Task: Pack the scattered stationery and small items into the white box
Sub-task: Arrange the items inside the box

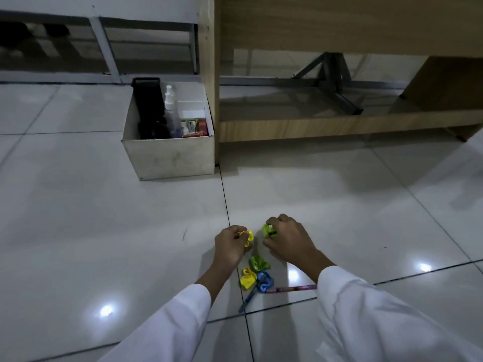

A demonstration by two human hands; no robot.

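The white box [170, 158] stands on the tiled floor at upper left, against a wooden desk leg. It holds a black object [149, 105], a clear spray bottle [171, 111] and small packets. My left hand [231, 245] is low on the floor, closed on a small yellow plastic piece [247, 236]. Just to its right, my right hand [287, 237] pinches a small green plastic piece [269, 229]. Below the hands lie a green piece [257, 263], a yellow piece [248, 279], a blue piece [265, 280], a blue pen [247, 301] and a patterned pencil [290, 288].
A wooden desk [313, 126] with a low crossbar stands behind and right of the box. A grey metal frame [332, 82] sits under it. The glossy floor tiles [104, 231] reflect ceiling lights.
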